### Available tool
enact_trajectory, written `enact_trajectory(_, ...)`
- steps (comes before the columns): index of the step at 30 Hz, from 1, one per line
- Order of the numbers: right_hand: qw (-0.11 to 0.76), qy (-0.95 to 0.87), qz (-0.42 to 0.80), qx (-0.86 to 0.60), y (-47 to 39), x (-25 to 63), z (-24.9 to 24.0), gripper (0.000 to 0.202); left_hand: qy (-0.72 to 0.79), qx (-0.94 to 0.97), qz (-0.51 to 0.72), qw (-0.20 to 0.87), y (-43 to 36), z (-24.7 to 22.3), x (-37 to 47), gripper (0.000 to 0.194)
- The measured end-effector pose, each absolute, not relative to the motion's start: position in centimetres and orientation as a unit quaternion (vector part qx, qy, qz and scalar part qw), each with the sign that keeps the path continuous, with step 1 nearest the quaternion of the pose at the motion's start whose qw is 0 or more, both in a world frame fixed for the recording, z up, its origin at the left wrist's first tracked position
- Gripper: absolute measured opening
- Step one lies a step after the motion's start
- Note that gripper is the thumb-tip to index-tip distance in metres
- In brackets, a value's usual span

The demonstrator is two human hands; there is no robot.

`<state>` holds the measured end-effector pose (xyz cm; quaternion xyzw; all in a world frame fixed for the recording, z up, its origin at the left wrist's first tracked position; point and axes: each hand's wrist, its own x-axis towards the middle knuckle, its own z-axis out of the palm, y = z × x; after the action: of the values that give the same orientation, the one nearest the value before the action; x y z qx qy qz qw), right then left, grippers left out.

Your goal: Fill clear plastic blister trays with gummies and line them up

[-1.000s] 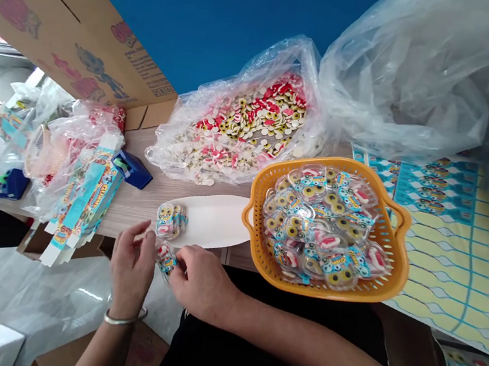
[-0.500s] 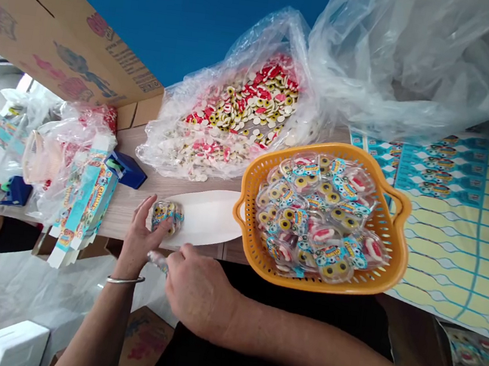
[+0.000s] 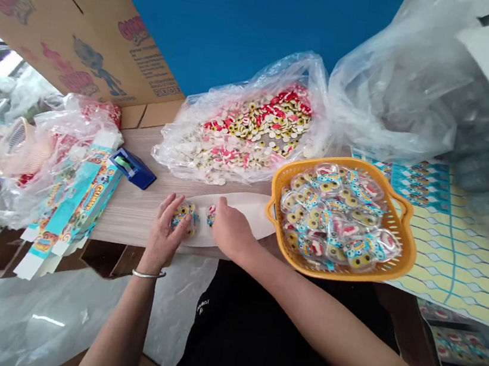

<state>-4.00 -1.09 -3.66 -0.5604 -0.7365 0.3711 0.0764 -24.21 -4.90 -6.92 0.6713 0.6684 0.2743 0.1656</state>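
Observation:
My left hand (image 3: 168,232), with a metal bangle at its wrist, has its fingers apart and rests against a clear candy pack with eye shapes (image 3: 184,218). This pack lies at the left end of a white oval sheet (image 3: 250,208). Over the middle of the sheet, my right hand (image 3: 230,227) is closed on a second pack (image 3: 211,215), whose red and blue part shows at the fingertips. Right of the sheet stands an orange basket (image 3: 273,196) heaped with similar clear packs (image 3: 334,219).
Behind lies an open plastic bag of loose gummies (image 3: 251,130). A blue tape dispenser (image 3: 133,168) and flattened printed boxes (image 3: 75,197) are at the left. Printed sheets (image 3: 429,249) lie right of the basket. A large carton (image 3: 98,26) stands back left.
My right hand has risen from the table's front edge onto the white sheet, bringing the pack it holds. My left hand stays at the first pack. The camera view has shifted.

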Motion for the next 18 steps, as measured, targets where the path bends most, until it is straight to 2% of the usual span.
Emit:
enact_trajectory(8, 0.041, -0.728, 0.366, -0.578, -0.8, -6.6, -5.4, 0.032, 0.632, 0.673, 0.327, 0.201, -4.7, -7.8, -24.7, 0.049)
enact_trajectory(18, 0.031, -0.731, 0.337, -0.592, -0.9, -5.3, -5.6, 0.030, 0.636, 0.669, 0.319, 0.216, -4.8, -7.7, -24.6, 0.050)
